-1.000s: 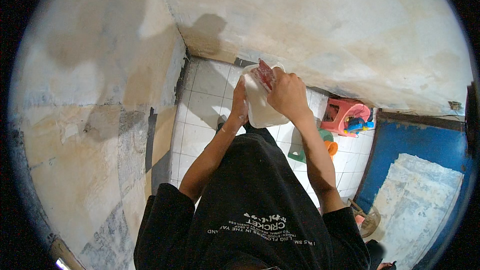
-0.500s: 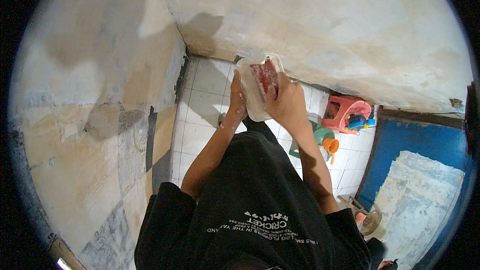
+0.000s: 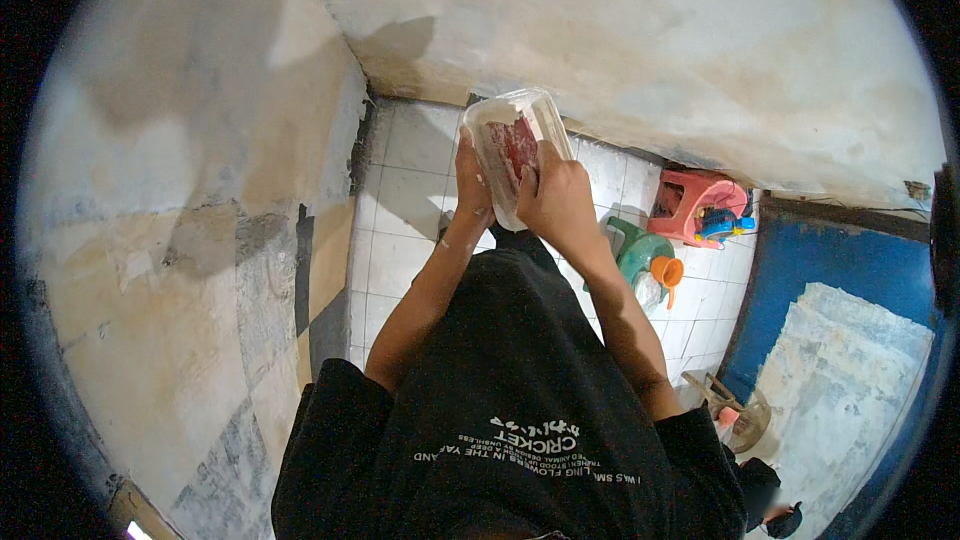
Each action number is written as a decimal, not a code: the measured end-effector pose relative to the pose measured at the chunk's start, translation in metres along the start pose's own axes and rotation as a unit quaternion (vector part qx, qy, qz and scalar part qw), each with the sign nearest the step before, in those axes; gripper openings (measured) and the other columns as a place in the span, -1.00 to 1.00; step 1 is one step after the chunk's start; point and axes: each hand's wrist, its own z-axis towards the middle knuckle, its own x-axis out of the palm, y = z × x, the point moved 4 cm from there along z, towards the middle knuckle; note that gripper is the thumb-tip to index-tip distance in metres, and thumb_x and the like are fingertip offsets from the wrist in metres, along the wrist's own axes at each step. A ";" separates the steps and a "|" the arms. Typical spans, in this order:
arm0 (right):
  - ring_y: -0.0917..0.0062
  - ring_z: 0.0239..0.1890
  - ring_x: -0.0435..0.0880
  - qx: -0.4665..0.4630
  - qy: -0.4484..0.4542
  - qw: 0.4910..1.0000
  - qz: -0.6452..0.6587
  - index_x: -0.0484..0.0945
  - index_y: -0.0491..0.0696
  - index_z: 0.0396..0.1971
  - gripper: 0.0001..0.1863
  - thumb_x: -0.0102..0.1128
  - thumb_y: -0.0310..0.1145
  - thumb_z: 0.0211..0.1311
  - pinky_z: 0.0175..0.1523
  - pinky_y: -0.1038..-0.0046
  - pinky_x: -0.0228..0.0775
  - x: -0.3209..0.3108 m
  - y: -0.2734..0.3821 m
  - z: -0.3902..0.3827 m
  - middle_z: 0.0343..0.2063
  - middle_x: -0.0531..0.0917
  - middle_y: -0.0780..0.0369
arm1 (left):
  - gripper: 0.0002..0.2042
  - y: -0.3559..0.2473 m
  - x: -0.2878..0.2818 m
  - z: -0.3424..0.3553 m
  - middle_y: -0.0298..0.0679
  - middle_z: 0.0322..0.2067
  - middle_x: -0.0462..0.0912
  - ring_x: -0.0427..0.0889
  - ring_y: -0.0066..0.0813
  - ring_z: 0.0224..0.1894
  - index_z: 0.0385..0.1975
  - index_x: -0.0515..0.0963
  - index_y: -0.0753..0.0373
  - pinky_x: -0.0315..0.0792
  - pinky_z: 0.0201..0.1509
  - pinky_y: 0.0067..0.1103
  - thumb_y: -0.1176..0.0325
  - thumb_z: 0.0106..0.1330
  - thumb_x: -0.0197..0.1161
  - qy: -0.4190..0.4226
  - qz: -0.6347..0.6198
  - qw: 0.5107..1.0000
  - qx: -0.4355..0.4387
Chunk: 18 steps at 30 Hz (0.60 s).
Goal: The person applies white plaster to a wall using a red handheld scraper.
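Note:
A clear plastic tub (image 3: 553,118) smeared with white paste is held up in front of my body, above the tiled floor. My left hand (image 3: 472,182) grips its left side, thumb along the wall and the other fingers mostly hidden underneath. With my right hand (image 3: 557,196) I hold a flat red scraper (image 3: 512,144) inside the tub, its face coated with white paste. Part of the scraper is covered by my fingers. White smears show on my left wrist.
Patchy plastered walls stand ahead and to the left. On the white tiled floor (image 3: 400,198), right, are a pink plastic stool (image 3: 679,202), a blue object (image 3: 716,225), a green stool (image 3: 632,252) and an orange dipper (image 3: 666,270). Part of another person (image 3: 760,490) shows at lower right.
The tub has shifted slightly up in the picture and is turned differently. My right hand and the scraper have moved a little left within it. The other person shows more at lower right.

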 end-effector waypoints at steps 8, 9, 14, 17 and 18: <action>-0.07 -0.52 0.50 -0.057 -0.030 0.998 -0.028 0.37 -0.17 -0.45 -0.92 0.01 -0.58 0.00 -0.43 0.14 0.33 -0.056 -0.006 0.024 -0.65 0.49 -0.07 | -0.42 -0.003 0.000 0.001 -0.08 0.02 0.41 0.48 -0.26 0.05 0.18 0.19 0.24 0.48 0.05 -0.38 -0.13 0.39 -0.25 -0.013 0.025 0.998 0.059; -0.07 -0.52 0.50 -0.068 -0.019 0.997 -0.041 0.37 -0.17 -0.45 -0.93 0.01 -0.58 0.00 -0.43 0.14 0.33 -0.055 -0.007 0.023 -0.65 0.49 -0.07 | -0.42 -0.003 0.001 0.000 -0.07 0.02 0.41 0.48 -0.26 0.04 0.18 0.20 0.24 0.48 0.05 -0.38 -0.13 0.39 -0.25 -0.026 0.034 0.996 0.074; -0.06 -0.52 0.49 -0.054 0.005 0.997 -0.060 0.36 -0.16 -0.47 -0.93 0.01 -0.59 -0.01 -0.45 0.14 0.31 -0.053 -0.017 0.010 -0.65 0.46 -0.09 | -0.43 -0.002 0.004 0.004 -0.08 0.02 0.40 0.48 -0.26 0.03 0.16 0.21 0.24 0.44 0.08 -0.39 -0.13 0.39 -0.25 -0.073 0.063 0.987 0.127; -0.04 -0.55 0.49 -0.058 -0.010 0.998 -0.002 0.36 -0.16 -0.49 -0.93 0.04 -0.59 0.00 -0.46 0.20 0.32 -0.049 -0.017 -0.002 -0.65 0.46 -0.08 | -0.44 0.013 -0.007 0.011 -0.08 0.03 0.40 0.47 -0.27 0.04 0.16 0.20 0.24 0.43 0.09 -0.39 -0.12 0.40 -0.27 -0.081 0.033 0.989 0.118; 0.00 -0.59 0.48 -0.034 0.005 0.999 0.037 0.37 -0.17 -0.49 -0.92 0.07 -0.58 0.01 -0.47 0.28 0.33 -0.044 -0.019 -0.002 -0.66 0.46 -0.06 | -0.44 0.017 -0.009 0.011 -0.09 0.03 0.40 0.47 -0.27 0.05 0.16 0.20 0.24 0.43 0.09 -0.38 -0.11 0.41 -0.27 -0.079 0.017 0.991 0.108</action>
